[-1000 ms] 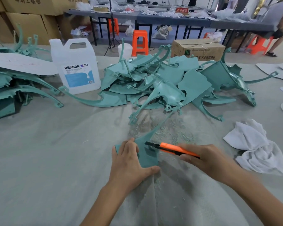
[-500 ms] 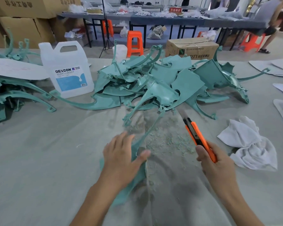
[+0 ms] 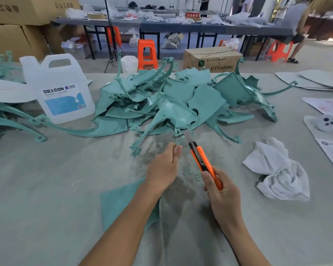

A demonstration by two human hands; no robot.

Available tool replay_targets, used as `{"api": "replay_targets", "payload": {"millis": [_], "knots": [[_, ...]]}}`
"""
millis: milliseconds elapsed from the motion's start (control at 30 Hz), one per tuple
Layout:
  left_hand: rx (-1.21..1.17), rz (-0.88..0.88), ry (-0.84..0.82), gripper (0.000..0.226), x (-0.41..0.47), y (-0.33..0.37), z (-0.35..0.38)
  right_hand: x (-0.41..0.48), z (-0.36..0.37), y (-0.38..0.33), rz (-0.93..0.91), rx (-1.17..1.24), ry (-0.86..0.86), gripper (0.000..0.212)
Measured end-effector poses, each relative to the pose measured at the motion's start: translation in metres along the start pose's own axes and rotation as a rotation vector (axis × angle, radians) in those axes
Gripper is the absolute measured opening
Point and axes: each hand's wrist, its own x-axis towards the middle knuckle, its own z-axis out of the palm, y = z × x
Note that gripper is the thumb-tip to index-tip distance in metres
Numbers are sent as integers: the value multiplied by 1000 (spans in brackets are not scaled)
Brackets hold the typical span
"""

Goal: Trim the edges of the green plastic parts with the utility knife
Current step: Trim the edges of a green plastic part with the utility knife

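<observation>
one green part [image 3: 119, 204] clasped by left grip [image 3: 163, 167]; right grip [image 3: 221, 196] alongside clasps utility knife [image 3: 204, 162]

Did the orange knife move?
Yes. The knife swung from pointing sideways to pointing away, its blade now near the pile of green parts.

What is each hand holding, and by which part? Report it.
Right hand grips the utility knife by the rear of its orange handle. Left hand grips the green part by its narrow arm.
</observation>
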Motion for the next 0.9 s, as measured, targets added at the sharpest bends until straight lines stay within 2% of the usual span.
{"api": "replay_targets", "payload": {"millis": [233,467,733,900], "knots": [[3,40,5,45,0,-1,4,2,4,2,-9,-62,-40,17],[20,45,1,43,0,-1,5,1,1,6,-7,-64,17,13],[33,61,14,44,-2,-1,5,2,3,5,-14,-121,-24,7],[6,54,37,41,-2,0,3,8,3,4,12,-102,48,18]]}}
